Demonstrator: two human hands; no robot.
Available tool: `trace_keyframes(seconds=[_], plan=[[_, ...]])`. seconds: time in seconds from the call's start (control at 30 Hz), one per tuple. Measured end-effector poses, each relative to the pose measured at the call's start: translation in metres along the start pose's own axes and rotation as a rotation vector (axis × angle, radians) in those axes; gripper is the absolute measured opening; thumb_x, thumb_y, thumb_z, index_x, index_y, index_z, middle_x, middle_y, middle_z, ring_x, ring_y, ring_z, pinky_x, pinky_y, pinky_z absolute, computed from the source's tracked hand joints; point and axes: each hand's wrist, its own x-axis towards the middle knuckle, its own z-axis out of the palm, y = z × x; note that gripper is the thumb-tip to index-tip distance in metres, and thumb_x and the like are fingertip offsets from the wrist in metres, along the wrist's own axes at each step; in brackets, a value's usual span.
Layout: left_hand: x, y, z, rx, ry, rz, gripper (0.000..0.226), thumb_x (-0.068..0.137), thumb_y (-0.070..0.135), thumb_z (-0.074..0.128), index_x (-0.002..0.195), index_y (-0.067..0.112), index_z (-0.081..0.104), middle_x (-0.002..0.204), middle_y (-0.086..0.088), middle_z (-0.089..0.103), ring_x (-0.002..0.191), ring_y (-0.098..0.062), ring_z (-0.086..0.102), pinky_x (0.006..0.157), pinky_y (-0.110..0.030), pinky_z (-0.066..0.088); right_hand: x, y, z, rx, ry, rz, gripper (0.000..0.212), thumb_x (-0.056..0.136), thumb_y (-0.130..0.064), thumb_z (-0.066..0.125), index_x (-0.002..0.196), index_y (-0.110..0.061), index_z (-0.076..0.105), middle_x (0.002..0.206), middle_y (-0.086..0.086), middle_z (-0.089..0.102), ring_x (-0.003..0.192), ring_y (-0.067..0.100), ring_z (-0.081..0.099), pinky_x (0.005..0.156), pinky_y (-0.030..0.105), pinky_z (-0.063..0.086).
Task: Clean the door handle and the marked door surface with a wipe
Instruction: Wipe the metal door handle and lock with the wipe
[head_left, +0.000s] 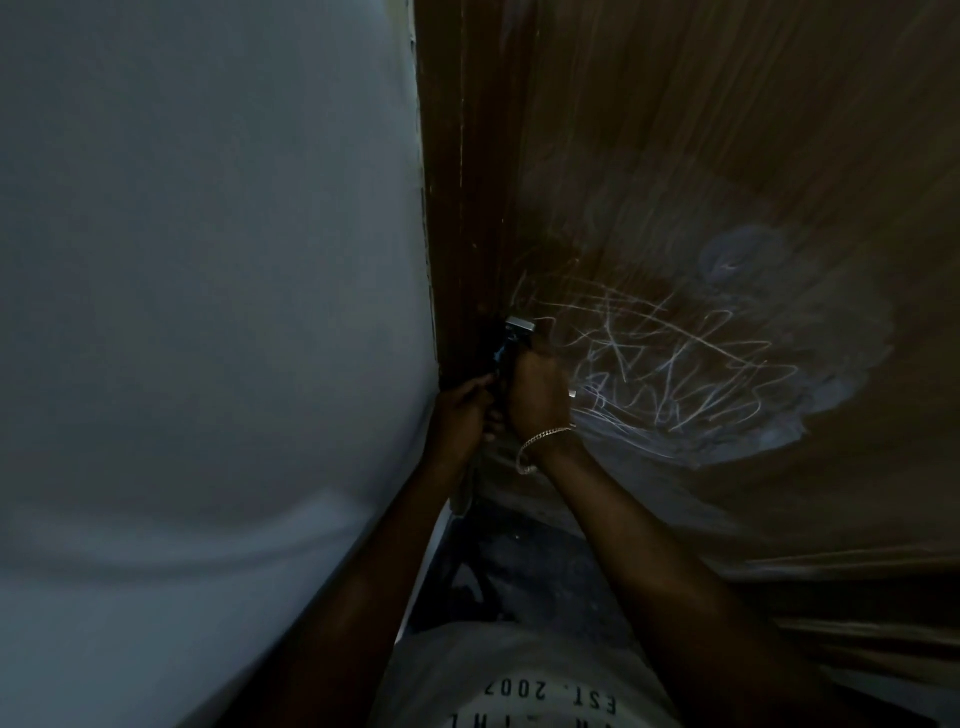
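The door handle (519, 326) sits at the left edge of the brown wooden door (675, 156), just beside the dark door frame (452, 208) and just left of the white scribbles (675, 374) that spread across the door's surface. Only the handle's bright metal top shows, above the knuckles of the right hand (537, 389); the rest is hidden inside that hand, whose fingers are curled tightly round it in a fist-like grip, with a small metallic glint showing at the hand's right side. A chain bracelet (545, 441) hangs on that wrist. The left hand (460, 415) is just beside the right one, on the frame side, its fingers (480, 385) reaching towards a dark bluish shape (500, 356) between the two hands. The dim light does not show whether that shape is a wipe or part of the lock, nor whether the left fingers pinch it or merely touch it. A pale smeared patch (743, 254) lies on the door above and right of the scribbles. A grey-white wall (208, 260) fills the left side, and a light printed shirt (519, 686) shows at the bottom.
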Motion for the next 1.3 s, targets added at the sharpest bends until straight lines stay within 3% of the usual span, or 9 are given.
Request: trace_keyframes(seconds=[0.17, 0.3, 0.37, 0.53, 0.67, 0.8, 1.03, 1.2, 1.3], plan=[[0.001, -0.003, -0.001, -0.024, -0.019, -0.005, 0.025, 0.098, 0.018, 0.051, 0.115, 0.029, 0.065, 0.070, 0.000, 0.070, 0.054, -0.009, 0.065, 0.047, -0.019, 0.049, -0.004, 0.013, -0.002, -0.030, -0.011, -0.020, 0.018, 0.093, 0.004, 0.053, 0.101, 0.002, 0.068, 0.111, 0.018, 0.062, 0.092, 0.029, 0.063, 0.079, 0.034, 0.051], [0.000, -0.004, 0.003, 0.060, 0.008, 0.038, 0.022, 0.098, 0.025, 0.051, 0.095, 0.043, 0.065, 0.103, 0.000, 0.073, 0.089, -0.019, 0.070, 0.076, -0.035, 0.058, 0.001, -0.003, 0.006, -0.076, -0.065, -0.059, 0.031, 0.095, 0.000, 0.054, 0.124, -0.001, 0.063, 0.133, 0.016, 0.056, 0.115, 0.030, 0.057, 0.096, 0.037, 0.049], [0.000, -0.004, 0.003, 0.073, 0.012, 0.047, 0.023, 0.098, 0.027, 0.050, 0.092, 0.044, 0.065, 0.108, 0.001, 0.072, 0.098, -0.023, 0.069, 0.086, -0.040, 0.056, -0.002, -0.002, 0.006, -0.122, -0.083, -0.082, 0.035, 0.094, 0.000, 0.054, 0.128, -0.001, 0.060, 0.137, 0.017, 0.052, 0.117, 0.032, 0.056, 0.096, 0.039, 0.050], [-0.002, -0.004, 0.001, 0.031, 0.006, 0.037, 0.022, 0.097, 0.027, 0.050, 0.097, 0.041, 0.067, 0.101, -0.001, 0.074, 0.073, -0.011, 0.072, 0.059, -0.024, 0.054, -0.010, 0.010, 0.003, -0.181, -0.110, -0.135, 0.033, 0.093, -0.003, 0.057, 0.126, -0.002, 0.061, 0.134, 0.018, 0.052, 0.116, 0.035, 0.055, 0.095, 0.040, 0.050], [0.001, -0.004, 0.003, 0.086, 0.016, 0.034, 0.019, 0.100, 0.026, 0.051, 0.093, 0.029, 0.069, 0.107, -0.011, 0.072, 0.094, -0.028, 0.069, 0.083, -0.041, 0.057, 0.000, -0.004, 0.008, -0.293, -0.137, -0.119, 0.031, 0.096, -0.005, 0.049, 0.123, -0.001, 0.064, 0.139, 0.021, 0.049, 0.119, 0.039, 0.051, 0.104, 0.044, 0.043], [0.004, -0.005, 0.001, 0.061, 0.032, 0.031, 0.020, 0.099, 0.021, 0.053, 0.093, 0.018, 0.071, 0.104, -0.015, 0.072, 0.099, -0.035, 0.068, 0.092, -0.048, 0.055, -0.003, -0.003, 0.009, -0.380, -0.169, -0.159, 0.034, 0.097, -0.004, 0.042, 0.122, 0.000, 0.063, 0.142, 0.024, 0.046, 0.120, 0.040, 0.050, 0.105, 0.046, 0.040], [0.002, -0.001, 0.002, 0.041, 0.020, 0.027, 0.018, 0.097, 0.017, 0.055, 0.091, 0.026, 0.068, 0.113, -0.015, 0.070, 0.106, -0.036, 0.066, 0.099, -0.053, 0.051, 0.009, -0.003, 0.010, -0.408, -0.161, -0.152, 0.039, 0.101, -0.009, 0.034, 0.133, -0.004, 0.056, 0.148, 0.019, 0.041, 0.131, 0.037, 0.043, 0.113, 0.048, 0.031], [0.000, -0.001, 0.003, -0.024, 0.016, -0.007, 0.021, 0.100, 0.014, 0.050, 0.108, 0.008, 0.069, 0.112, -0.017, 0.069, 0.108, -0.037, 0.064, 0.099, -0.050, 0.050, -0.014, 0.001, 0.009, -0.311, -0.103, -0.191, 0.029, 0.096, -0.006, 0.050, 0.121, 0.000, 0.065, 0.142, 0.024, 0.048, 0.123, 0.039, 0.052, 0.106, 0.044, 0.041], [-0.001, -0.001, 0.003, -0.019, 0.010, -0.003, 0.021, 0.100, 0.012, 0.049, 0.104, 0.015, 0.069, 0.108, -0.011, 0.069, 0.106, -0.033, 0.064, 0.099, -0.050, 0.051, -0.006, 0.000, 0.006, -0.166, -0.078, -0.119, 0.028, 0.096, -0.003, 0.051, 0.119, 0.000, 0.065, 0.132, 0.019, 0.055, 0.110, 0.033, 0.060, 0.097, 0.037, 0.048]])
